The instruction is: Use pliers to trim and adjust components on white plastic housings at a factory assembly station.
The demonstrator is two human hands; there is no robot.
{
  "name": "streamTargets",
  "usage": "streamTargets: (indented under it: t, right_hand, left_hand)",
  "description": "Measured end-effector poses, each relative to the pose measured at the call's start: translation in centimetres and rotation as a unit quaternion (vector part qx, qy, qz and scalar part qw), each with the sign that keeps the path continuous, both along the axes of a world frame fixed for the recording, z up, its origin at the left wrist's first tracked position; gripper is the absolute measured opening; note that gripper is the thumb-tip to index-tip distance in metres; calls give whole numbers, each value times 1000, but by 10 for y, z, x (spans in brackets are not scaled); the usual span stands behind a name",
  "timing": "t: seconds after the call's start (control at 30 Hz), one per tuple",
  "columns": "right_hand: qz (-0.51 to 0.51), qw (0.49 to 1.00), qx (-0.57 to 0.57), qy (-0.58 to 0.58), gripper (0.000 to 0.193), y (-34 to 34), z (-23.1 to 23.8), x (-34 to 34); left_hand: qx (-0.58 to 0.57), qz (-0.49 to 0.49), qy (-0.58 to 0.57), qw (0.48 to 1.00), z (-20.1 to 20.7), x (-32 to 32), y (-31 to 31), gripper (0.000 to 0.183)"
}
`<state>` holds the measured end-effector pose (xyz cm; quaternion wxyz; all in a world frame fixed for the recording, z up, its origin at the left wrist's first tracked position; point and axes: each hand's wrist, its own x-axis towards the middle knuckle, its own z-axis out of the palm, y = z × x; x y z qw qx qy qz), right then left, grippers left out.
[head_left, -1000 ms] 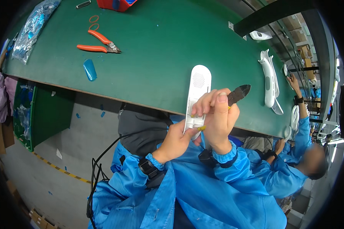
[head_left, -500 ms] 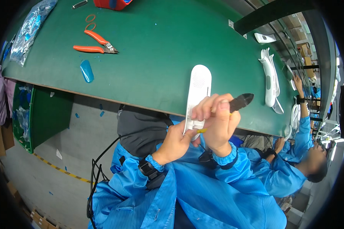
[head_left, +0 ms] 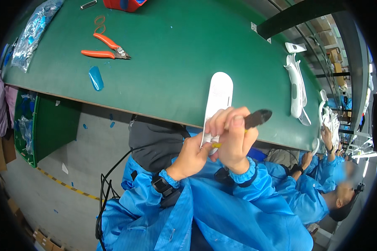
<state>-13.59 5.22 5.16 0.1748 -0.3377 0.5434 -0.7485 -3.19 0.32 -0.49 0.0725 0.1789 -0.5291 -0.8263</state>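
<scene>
Holding a long white plastic casing (head_left: 217,102) with rounded ends, your left hand (head_left: 191,155) is clamped on its near end, the far end lying over the near edge of the green table (head_left: 176,54). Your right hand (head_left: 231,136) is closed tight around a black-handled tool (head_left: 257,118), its yellowish tip at the casing's near end. Far left on the table: orange-handled cutters (head_left: 106,47), a small blue oval piece (head_left: 96,78) near them, a clear plastic bag of blue parts (head_left: 33,31) at the left edge. Red bin (head_left: 125,4) at the far edge. To the right, more white casings (head_left: 296,83) lie on the table; another person's hand (head_left: 326,136) reaches at a white pile further right.
</scene>
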Motion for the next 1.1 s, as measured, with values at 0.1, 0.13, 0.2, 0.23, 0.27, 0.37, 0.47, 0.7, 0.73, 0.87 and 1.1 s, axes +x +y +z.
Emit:
streamTargets:
  t: [0.1, 0.13, 0.2, 0.23, 0.27, 0.37, 0.47, 0.7, 0.73, 0.87, 1.1]
  right_hand:
    - [-1, 1000, 13, 19, 22, 5, 4, -1]
    - [-8, 1000, 2, -6, 22, 5, 6, -3]
    - [-27, 1000, 8, -1, 22, 3, 7, -5]
    - [-42, 996, 73, 10, 22, 2, 5, -2]
    - [-7, 1000, -9, -14, 20, -2, 1, 1]
    - [11, 999, 2, 43, 18, 1, 1, -2]
    - [5, 1000, -5, 14, 18, 0, 4, -5]
    - [3, 999, -32, 12, 17, 19, 46, -30]
    - [-23, 990, 125, 56, 17, 26, 57, -34]
    - [11, 909, 390, 148, 28, 26, 86, -45]
    - [-84, 805, 362, 463, 22, -44, 102, -147]
  left_hand:
    - [-10, 0, 3, 1000, -7, 1, 2, 15]
    - [14, -1, 4, 1000, -8, 1, 4, 16]
    - [-19, -10, 9, 1000, -5, -2, -1, 18]
    - [-18, -12, 8, 1000, -5, 0, 0, 18]
    - [-26, -1, 11, 1000, -5, 2, 2, 17]
    - [-70, 23, 20, 997, -7, 0, 3, 17]
    - [-42, 11, 14, 999, -3, -2, 5, 17]
    - [45, -5, -20, 999, 19, 0, -4, 18]
    - [49, 8, 0, 999, 27, 3, -4, 20]
    - [-41, 17, 52, 998, 47, -15, -16, 31]
    - [-375, 127, 130, 909, 85, -38, -78, 69]
